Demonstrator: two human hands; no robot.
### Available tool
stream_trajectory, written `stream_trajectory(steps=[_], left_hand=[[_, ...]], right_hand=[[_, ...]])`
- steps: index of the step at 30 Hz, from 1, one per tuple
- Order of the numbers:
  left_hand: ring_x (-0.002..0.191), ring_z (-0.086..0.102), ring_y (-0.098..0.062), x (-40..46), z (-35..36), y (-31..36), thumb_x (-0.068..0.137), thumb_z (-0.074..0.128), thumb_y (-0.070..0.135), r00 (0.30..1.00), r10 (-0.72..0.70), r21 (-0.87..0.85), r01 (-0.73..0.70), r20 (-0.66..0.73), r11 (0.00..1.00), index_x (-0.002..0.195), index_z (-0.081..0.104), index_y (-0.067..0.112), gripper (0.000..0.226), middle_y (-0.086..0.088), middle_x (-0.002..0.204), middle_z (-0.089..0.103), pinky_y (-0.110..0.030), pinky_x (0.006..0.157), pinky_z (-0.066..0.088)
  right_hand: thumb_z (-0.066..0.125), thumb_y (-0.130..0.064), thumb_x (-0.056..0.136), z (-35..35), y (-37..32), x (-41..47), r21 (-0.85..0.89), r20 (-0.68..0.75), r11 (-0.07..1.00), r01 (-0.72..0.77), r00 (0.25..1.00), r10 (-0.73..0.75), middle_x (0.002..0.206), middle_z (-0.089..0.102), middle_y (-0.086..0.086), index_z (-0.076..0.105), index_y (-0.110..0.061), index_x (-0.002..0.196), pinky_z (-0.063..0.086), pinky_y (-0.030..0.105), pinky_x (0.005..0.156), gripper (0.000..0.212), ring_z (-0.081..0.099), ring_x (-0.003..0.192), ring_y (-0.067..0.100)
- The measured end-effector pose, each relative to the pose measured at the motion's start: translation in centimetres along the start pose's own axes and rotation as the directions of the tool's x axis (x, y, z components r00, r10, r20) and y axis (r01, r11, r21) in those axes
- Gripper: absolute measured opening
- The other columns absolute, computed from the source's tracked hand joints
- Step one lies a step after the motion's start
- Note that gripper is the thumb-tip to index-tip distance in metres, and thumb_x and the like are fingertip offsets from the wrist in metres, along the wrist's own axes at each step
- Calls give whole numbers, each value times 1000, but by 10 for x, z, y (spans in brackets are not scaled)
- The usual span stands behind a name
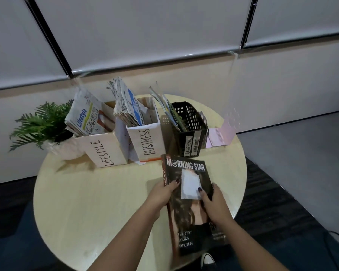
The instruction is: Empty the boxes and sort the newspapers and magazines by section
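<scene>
Filling most of the lower view, a round pale wooden surface (98,202) carries everything, with grey window blinds (145,30) above a light wall behind it and dark carpet around. At its far edge stand three containers in a row. On the left, a white box lettered LIFESTYLE (104,149) holds folded newspapers (84,116) with a blue "Lifestyle" heading, leaning left. Just beside it, a white box lettered BUSINESS (147,141) holds a thick upright stack of newspapers (127,104). To the right, a black perforated basket (192,122) with two handwritten labels on its front holds a few thin magazines (170,110) leaning against its left side. A green fern in a white pot (41,124) stands at the far left, touching the LIFESTYLE box, and a pale pink folded card (221,133) sits at the far right.

Nearer, in front of the basket, a dark magazine titled MORNING STAR (190,204) is held above the surface, cover up. The left hand (160,194) grips its spine edge, thumb on the cover. The right hand (213,200) clasps the opposite edge, its thumb on a white patch (190,184) in the middle of the cover. A white shoe tip (208,258) shows below the magazine.
</scene>
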State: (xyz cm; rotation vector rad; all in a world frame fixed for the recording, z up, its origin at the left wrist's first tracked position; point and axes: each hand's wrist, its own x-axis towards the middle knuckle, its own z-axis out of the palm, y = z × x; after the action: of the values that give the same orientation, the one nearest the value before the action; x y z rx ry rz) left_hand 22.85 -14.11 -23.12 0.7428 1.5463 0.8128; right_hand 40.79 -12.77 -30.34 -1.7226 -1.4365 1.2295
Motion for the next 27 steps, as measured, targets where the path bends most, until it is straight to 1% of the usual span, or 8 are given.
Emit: stream_trajectory(steps=[2,5,8,12,15,18,22,27], left_hand=[[82,73,-13,-10,-2,17,95,56,38,991,115,-10,-115,65,993,103,65,28,15,4,91,76,-22,66,53],[86,72,-14,-17,-4,34,94,58,34,966,236,-54,-231,109,971,106,66,26,16,2,97,76,-24,68,53],[87,72,-16,-17,-16,42,91,64,21,943,329,-139,-319,55,937,101,70,20,12,-2,95,76,-20,66,54],[85,69,-14,-15,-34,41,85,66,0,914,401,-152,-405,-54,902,89,74,20,22,0,88,76,-18,68,52],[87,70,-7,-18,-45,44,84,67,-2,905,424,-83,-424,-25,902,94,73,26,30,6,92,76,-14,69,51],[92,69,-3,-24,-51,54,84,70,6,897,441,-5,-441,19,897,97,71,32,29,10,98,75,-15,75,53],[88,65,3,-31,-55,69,89,66,17,916,375,216,-398,140,892,94,63,42,26,14,95,72,-6,65,46],[92,61,-1,-27,-41,83,92,59,19,915,360,387,-403,181,830,98,54,43,25,13,100,65,-15,66,46]], right_hand=[[57,-47,90,1,-14,4,239,-37,971,6,999,3,128,54,-3,39,-24,132,51,39,92,51,54,116,19],[59,-64,77,-5,-45,12,450,-129,891,67,992,-9,114,56,-10,36,-26,128,51,27,76,67,58,104,11],[62,-64,71,-15,-72,20,400,-217,895,199,969,-118,109,58,-10,37,-22,122,51,27,74,71,59,100,8],[68,-44,82,-13,-84,22,333,-240,883,330,936,-259,117,57,-13,37,-24,122,47,21,86,54,56,110,2],[65,-31,89,-7,-78,23,271,-201,898,345,933,-298,122,57,-4,38,-24,125,46,31,94,45,55,114,12],[65,-36,88,-5,-79,25,241,-167,907,345,936,-311,122,58,-1,39,-23,122,47,36,96,45,56,114,15],[62,-47,85,-8,-82,29,243,-138,918,314,948,-287,117,58,2,38,-21,115,50,40,93,46,57,112,19],[59,-60,77,-19,-84,36,249,-140,918,308,949,-281,120,55,1,35,-24,120,49,38,95,62,53,116,19]])
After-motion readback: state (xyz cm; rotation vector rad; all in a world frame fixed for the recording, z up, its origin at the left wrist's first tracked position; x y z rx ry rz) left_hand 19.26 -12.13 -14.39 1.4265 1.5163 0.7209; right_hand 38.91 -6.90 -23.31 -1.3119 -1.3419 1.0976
